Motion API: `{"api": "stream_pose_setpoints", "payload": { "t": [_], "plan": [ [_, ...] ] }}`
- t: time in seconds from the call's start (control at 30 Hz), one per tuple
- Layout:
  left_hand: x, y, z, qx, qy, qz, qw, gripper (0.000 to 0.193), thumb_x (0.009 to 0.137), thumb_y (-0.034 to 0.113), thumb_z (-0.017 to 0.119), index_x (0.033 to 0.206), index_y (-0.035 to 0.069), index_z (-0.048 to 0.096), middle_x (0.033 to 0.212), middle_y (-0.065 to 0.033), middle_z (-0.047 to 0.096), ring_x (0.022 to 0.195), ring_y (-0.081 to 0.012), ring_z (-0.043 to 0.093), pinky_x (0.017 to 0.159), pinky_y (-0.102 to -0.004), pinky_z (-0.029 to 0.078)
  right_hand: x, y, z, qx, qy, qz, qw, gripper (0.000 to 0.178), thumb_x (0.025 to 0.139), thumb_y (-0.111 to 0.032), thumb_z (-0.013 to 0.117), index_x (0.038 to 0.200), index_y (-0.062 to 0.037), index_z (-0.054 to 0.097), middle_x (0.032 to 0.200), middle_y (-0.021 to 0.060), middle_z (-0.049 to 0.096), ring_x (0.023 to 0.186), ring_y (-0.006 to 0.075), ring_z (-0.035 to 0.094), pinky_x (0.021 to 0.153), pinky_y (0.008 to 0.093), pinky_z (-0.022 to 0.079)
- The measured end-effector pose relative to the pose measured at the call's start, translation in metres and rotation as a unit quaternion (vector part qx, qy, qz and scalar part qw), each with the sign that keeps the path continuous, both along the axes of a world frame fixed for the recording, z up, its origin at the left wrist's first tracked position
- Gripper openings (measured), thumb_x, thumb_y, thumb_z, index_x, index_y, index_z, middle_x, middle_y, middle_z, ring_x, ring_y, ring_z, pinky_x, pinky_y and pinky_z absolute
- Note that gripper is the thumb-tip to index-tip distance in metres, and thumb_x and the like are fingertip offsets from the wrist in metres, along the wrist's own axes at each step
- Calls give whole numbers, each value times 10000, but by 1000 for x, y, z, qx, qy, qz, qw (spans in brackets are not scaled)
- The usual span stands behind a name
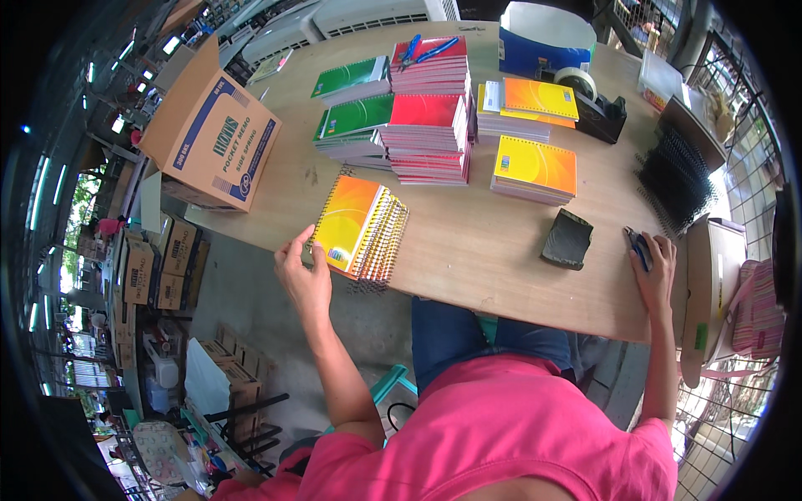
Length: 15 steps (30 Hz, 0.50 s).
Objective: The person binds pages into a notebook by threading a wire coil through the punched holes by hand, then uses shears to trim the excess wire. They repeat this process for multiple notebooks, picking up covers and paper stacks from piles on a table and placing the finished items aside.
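Note:
My left hand [306, 275] is at the near left corner of a stack of spiral notebooks [351, 221] with yellow-orange covers, thumb and fingers on the top one's edge. Coiled wire bindings show along the stack's right side, and dark coils poke out beneath it. At the table's right side my right hand [657, 269] is closed round small pliers [639, 249] with dark blue handles, which lie against the tabletop. A dark, block-like piece [568, 240] sits to the left of that hand.
Green memo pads [355, 117], red ones [426, 113] and yellow ones [535, 167] stand in piles on the table [468, 242]. Blue pliers [430, 52] lie on the red pile. Around them are a carton [221, 142], a tape dispenser [601, 117] and black wire coils [677, 184].

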<state>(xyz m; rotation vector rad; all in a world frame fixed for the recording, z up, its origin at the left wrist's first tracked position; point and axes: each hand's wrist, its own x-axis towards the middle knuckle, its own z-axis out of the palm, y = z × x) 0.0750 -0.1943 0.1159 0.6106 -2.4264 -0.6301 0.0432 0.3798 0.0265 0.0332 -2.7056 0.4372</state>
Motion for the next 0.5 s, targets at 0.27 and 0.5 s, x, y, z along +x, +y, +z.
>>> {"api": "stream_pose_setpoints", "payload": {
  "t": [0.27, 0.5],
  "plan": [
    [-45, 153, 35, 178, 159, -332, 913, 340, 907, 73, 688, 1245, 39, 665, 1238, -137, 656, 1206, -229, 579, 998, -371, 466, 6, -133, 8, -58, -61, 113, 990, 1031, 606, -335, 922, 1492, -105, 449, 1491, 256, 376, 1328, 479, 401, 1097, 548, 371],
    [-208, 206, -41, 59, -84, -299, 949, 397, 824, 300, 802, 1012, -38, 714, 993, -245, 716, 924, -380, 701, 802, -460, 561, -17, -67, 48, -28, -39, 200, 979, 811, 693, -255, 864, 1410, -101, 519, 1360, 218, 483, 1199, 416, 499, 1016, 510, 455]
  ]
}}
